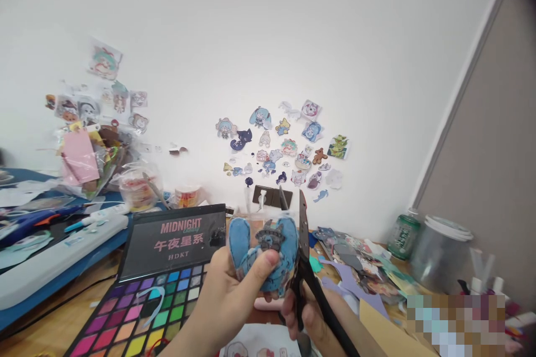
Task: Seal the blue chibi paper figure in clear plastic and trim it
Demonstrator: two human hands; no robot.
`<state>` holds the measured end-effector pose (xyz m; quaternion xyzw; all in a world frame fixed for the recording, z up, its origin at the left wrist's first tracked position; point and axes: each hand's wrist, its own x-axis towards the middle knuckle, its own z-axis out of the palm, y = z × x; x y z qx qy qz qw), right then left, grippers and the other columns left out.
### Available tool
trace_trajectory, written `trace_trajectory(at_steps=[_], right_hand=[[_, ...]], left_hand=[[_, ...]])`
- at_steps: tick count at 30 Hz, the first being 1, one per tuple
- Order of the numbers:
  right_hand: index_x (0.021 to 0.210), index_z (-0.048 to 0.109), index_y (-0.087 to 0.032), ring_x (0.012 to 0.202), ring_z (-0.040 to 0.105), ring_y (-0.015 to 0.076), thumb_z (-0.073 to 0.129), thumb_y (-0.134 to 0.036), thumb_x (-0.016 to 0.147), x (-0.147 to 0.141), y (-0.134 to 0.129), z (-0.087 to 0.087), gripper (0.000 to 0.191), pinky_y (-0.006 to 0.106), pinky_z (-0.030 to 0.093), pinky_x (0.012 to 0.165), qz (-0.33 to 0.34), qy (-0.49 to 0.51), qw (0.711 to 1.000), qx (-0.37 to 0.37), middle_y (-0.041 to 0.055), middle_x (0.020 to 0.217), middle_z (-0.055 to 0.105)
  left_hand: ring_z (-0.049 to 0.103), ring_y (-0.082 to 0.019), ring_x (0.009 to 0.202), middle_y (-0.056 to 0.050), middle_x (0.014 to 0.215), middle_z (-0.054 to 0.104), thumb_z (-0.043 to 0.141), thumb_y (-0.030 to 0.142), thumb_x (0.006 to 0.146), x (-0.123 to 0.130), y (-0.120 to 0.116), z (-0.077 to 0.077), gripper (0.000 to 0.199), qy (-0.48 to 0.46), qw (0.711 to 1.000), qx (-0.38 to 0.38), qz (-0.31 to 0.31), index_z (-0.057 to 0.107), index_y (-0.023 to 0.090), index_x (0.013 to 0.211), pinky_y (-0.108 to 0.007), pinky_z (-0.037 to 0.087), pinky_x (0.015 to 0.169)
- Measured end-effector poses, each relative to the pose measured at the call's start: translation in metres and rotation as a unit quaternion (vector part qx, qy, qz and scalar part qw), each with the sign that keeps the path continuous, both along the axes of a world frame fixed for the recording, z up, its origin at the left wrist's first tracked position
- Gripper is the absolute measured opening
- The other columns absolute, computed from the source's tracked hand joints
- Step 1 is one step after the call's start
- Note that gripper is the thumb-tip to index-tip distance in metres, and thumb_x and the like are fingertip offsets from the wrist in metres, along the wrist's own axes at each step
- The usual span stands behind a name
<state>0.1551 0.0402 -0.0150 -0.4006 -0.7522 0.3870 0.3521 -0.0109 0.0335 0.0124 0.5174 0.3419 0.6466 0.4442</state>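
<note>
My left hand (234, 284) grips a blue cartoon figure (243, 237) with two long rounded ears or tails and a grey patch in its middle; clear film shows along its edge. My thumb presses on its front, and the fingers are behind it. My right hand (312, 312) holds black-handled scissors (305, 228), their dark blades pointing upward. One blade runs along the figure's right edge; whether the blades meet the film there I cannot tell. Behind my hands lies a white sheet with printed drawings (268, 340).
At left stand an open colour palette (140, 304), a white power strip (62, 254) and a tape roll (186, 196). Paper scraps (347, 279), a green bottle (404, 234) and a clear tub (439, 256) are at right. Cut-out stickers (288, 148) and a wall socket (272, 197) are on the wall.
</note>
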Motion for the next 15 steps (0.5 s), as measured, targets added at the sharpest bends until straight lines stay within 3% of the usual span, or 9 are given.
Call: trace_trajectory(at_steps=[7,12,15], right_hand=[[0.067,0.054,-0.017,0.050,0.058,0.0139,0.038,-0.070,0.081,-0.010,-0.011,0.006,0.057,0.024,0.044,0.050,-0.043,0.001,0.997,0.068,0.0041,0.058,0.055],[0.062,0.049,-0.018,0.041,0.051,0.0107,0.039,-0.072,0.078,-0.016,-0.014,0.006,0.057,0.020,0.036,0.040,-0.058,0.033,0.997,0.029,0.0003,0.050,0.049],[0.057,0.046,-0.018,0.037,0.043,0.0084,0.039,-0.071,0.079,-0.019,-0.017,0.007,0.057,0.020,0.029,0.037,-0.073,0.027,0.996,0.043,-0.0015,0.045,0.044]], left_hand=[[0.052,-0.009,0.044,0.001,0.049,0.058,0.065,0.040,0.074,-0.001,-0.003,0.000,0.032,-0.009,1.000,-0.010,-0.012,0.059,0.015,0.056,-0.017,0.043,0.044],[0.051,-0.008,0.044,0.001,0.050,0.058,0.066,0.040,0.074,0.001,-0.002,-0.003,0.030,-0.021,1.000,-0.022,-0.008,0.061,0.014,0.059,-0.016,0.042,0.044],[0.052,-0.009,0.047,0.001,0.051,0.057,0.065,0.038,0.074,0.003,-0.002,-0.004,0.031,-0.022,1.000,-0.017,0.011,0.058,0.014,0.057,-0.016,0.043,0.045]])
